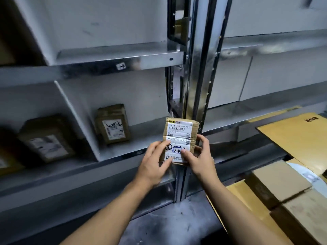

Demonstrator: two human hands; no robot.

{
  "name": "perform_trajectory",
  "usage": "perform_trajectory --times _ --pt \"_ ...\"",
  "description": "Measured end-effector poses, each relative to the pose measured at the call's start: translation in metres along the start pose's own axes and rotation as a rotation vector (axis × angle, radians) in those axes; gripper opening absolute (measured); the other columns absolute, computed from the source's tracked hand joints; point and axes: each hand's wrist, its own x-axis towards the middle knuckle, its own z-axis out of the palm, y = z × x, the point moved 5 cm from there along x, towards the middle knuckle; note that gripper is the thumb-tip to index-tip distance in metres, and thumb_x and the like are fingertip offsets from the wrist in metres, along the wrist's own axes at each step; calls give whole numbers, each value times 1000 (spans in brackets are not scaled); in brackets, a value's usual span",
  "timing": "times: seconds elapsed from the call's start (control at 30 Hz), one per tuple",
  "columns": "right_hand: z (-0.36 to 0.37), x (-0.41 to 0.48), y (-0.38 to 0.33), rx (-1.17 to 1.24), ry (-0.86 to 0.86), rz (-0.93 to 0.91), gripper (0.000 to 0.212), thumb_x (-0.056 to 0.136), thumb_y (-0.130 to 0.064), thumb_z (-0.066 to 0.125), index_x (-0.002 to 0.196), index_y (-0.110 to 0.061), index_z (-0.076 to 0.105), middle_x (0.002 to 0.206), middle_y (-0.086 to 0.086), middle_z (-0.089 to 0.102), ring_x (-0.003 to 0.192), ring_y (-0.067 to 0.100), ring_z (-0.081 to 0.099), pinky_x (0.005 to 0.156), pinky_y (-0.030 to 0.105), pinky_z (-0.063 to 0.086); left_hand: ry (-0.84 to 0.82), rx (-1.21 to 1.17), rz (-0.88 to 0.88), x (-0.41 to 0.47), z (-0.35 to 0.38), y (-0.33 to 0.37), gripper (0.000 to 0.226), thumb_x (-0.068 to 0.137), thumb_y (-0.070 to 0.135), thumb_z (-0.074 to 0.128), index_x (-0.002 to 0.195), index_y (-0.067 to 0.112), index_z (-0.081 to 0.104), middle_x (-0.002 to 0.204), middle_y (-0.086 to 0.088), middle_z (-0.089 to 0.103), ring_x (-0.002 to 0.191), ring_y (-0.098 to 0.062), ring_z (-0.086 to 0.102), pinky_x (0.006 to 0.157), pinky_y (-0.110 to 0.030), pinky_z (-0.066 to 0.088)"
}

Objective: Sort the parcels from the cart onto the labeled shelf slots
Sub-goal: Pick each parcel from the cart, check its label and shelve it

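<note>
I hold a small parcel (180, 140) upright in both hands, left hand (153, 164) and right hand (200, 160) closed around its lower edges, label facing me, probably so I can read its slot code. It hovers before the shelf (123, 137) post. The left slots already contain two parcels (113, 124); cart boxes (277, 181) wait at right.

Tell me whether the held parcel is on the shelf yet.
Not yet. Both the left hand and right hand hold the parcel in front of the shelf post.
</note>
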Motion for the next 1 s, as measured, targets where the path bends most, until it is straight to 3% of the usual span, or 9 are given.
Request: perform_trajectory --times 0.13,0.3,0.47,0.57,0.7,0.83,1.0 --pt "31 5 -4 3 -20 -8 57 88 -22 74 128 -43 39 114 -12 65 109 7 62 87 21 51 -3 11 3 -4 -23 -24 61 86 30 65 141 40 42 136 5 43 122 -11 49 107 -37 43" --pt "52 19 -8 19 -15 -16 58 88 -24 73 134 -39 40 119 -10 66 113 8 62 99 42 53 -18 60 26 6 -46 -34 60 87 36 62 144 36 41 141 5 41 129 -11 43 111 -31 35" --pt "65 46 -10 -9 -33 -9 60 89 -25 72 138 -39 39 118 -10 63 107 2 60 101 38 51 26 176 -22 18 -71 -48 50 91 33 60 139 24 48 133 4 50 123 -14 46 106 -34 38" --pt "72 63 -10 -28 -71 -9 62 91 -22 70 141 -37 37 113 -11 59 97 -7 58 91 25 49 10 302 -27 26 -86 -58 47 92 35 55 137 22 50 131 1 52 121 -19 47 105 -38 38" --pt "86 90 -9 -33 -105 -20 63 92 -19 69 144 -33 35 117 -7 58 104 8 59 91 27 48 -57 497 -58 43 -97 -74 46 94 35 55 138 23 48 132 1 50 120 -23 46 104 -40 38" --pt "103 120 0 -57 -122 -26 63 93 -18 68 146 -28 35 118 -8 55 108 9 54 86 18 41 -154 666 -178 63 -99 -92 53 95 42 49 145 28 37 141 3 42 126 -23 41 105 -39 36" --pt "128 162 22 -80 -177 23 64 94 -17 66 149 -23 32 131 -2 56 119 14 54 104 33 43 -172 746 -267 90 -100 -106 54 95 42 49 146 29 34 144 0 40 129 -24 39 106 -40 35"
